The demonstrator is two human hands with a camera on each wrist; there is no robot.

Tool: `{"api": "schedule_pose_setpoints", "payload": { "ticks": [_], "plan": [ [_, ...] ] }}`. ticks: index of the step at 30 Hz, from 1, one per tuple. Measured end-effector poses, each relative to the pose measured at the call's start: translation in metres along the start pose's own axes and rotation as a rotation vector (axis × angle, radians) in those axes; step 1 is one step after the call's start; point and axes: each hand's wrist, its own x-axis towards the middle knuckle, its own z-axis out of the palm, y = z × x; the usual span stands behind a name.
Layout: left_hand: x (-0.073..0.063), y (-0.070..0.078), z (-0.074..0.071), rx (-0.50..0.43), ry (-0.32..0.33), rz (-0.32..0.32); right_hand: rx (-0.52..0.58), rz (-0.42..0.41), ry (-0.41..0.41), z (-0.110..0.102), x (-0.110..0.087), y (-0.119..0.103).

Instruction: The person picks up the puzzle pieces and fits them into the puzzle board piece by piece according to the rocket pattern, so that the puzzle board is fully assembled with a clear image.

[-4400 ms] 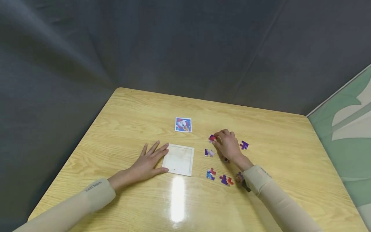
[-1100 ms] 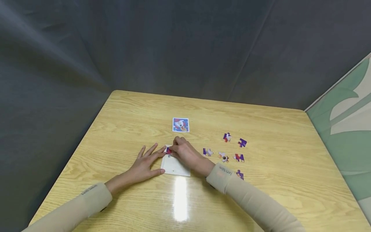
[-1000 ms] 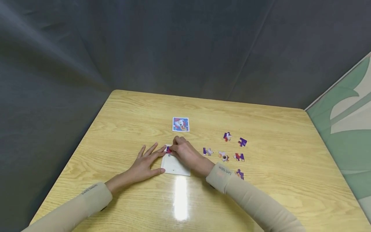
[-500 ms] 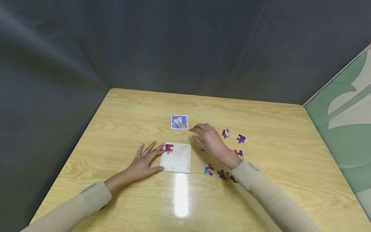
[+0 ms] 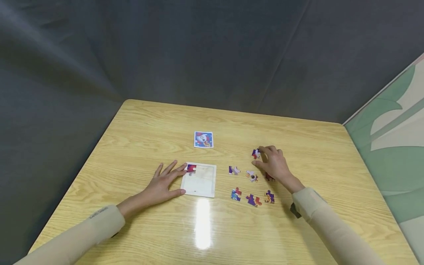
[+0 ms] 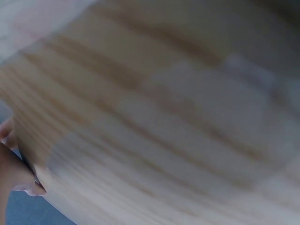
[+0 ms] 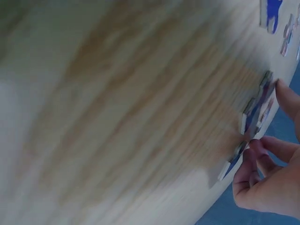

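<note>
On the counter (image 5: 149, 228), right of the tray (image 5: 202, 184) | your right hand (image 5: 275, 165) is at a piece (image 5: 255, 153), can't tell if its fingers clamp | your left hand (image 5: 161, 187) touches the tray's left edge, fingers apart

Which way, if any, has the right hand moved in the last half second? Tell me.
Yes: the right hand moved rightward, away from the picture card, and is now at a puzzle piece.

Wooden table (image 5: 149, 235) noted, grain visible, with a bright light reflection (image 5: 202, 224) on its near half. Dark, creased curtain (image 5: 205, 55) observed beyond the table and along its left side; green and off-white patterned panel (image 5: 394, 162) at its right.
</note>
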Motion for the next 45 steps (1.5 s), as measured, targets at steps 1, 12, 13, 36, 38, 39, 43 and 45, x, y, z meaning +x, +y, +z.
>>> {"api": "schedule_pose_setpoints", "payload": {
  "ticks": [1,12,13,36,38,39,43,45],
  "plan": [
    [0.000,0.000,0.000,-0.002,0.005,0.005,0.006,-0.006,0.006,0.001,0.001,0.001],
    [0.001,-0.003,0.002,0.010,-0.020,-0.010,0.079,-0.023,-0.027,-0.001,0.014,0.007],
    [0.001,-0.003,0.001,0.011,-0.020,-0.008,0.088,-0.013,-0.030,-0.002,0.014,0.008],
    [0.002,-0.002,-0.003,0.019,-0.041,-0.026,0.077,-0.198,-0.023,-0.012,0.010,0.012],
    [0.002,-0.002,-0.004,0.022,-0.045,-0.032,0.090,-0.186,-0.022,-0.010,0.012,0.012],
    [0.003,-0.002,-0.004,0.025,-0.048,-0.035,0.089,-0.177,-0.022,-0.009,0.013,0.012],
    [0.003,-0.001,-0.003,0.014,-0.052,-0.030,0.073,-0.148,-0.033,-0.006,0.014,0.009],
    [0.002,0.000,-0.002,0.011,-0.050,-0.025,0.045,-0.152,-0.032,-0.004,0.013,0.008]
  ]
}}
